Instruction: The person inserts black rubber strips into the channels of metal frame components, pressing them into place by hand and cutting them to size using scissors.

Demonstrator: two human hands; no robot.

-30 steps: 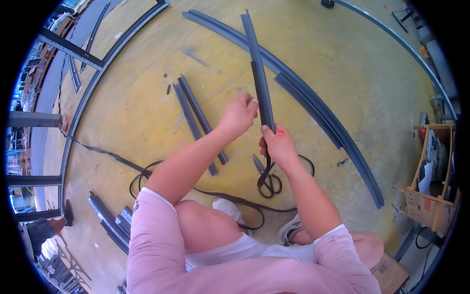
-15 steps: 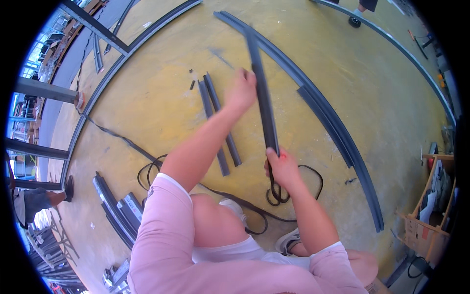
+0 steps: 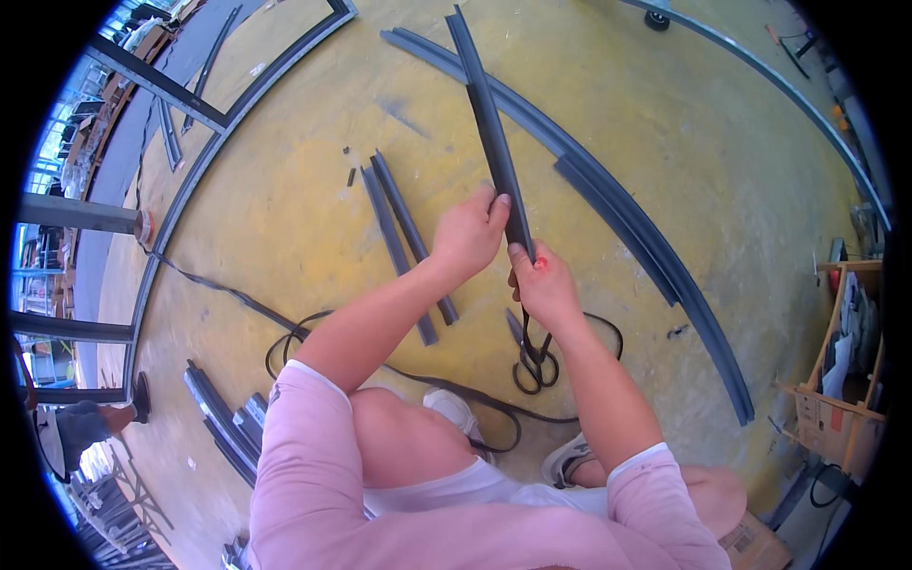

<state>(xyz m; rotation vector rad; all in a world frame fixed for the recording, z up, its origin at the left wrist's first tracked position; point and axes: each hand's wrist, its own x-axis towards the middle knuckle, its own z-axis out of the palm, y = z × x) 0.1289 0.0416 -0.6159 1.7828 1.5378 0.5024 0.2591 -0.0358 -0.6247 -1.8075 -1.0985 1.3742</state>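
A long dark-grey channel profile slants up and away from me, raised above the floor. My left hand is closed round its lower part, thumb along the top. Just below, my right hand grips the profile's near end. A thin black rubber strip appears to hang beneath my right hand; its upper end is hidden by the fingers. Black-handled scissors lie on the floor under that hand, partly overlapped by the strip. Two short dark profiles lie left of my left forearm.
Long curved-looking profiles lie to the right. A black strip trails across the yellow floor toward my feet. Metal frames stand at left, near a person's leg. Several profiles lie lower left; a wooden-framed box stands right.
The profile has come nearer and turned slightly, and both hands have closed up together near its lower end. My left hand has slid down it. More of the scissors now shows.
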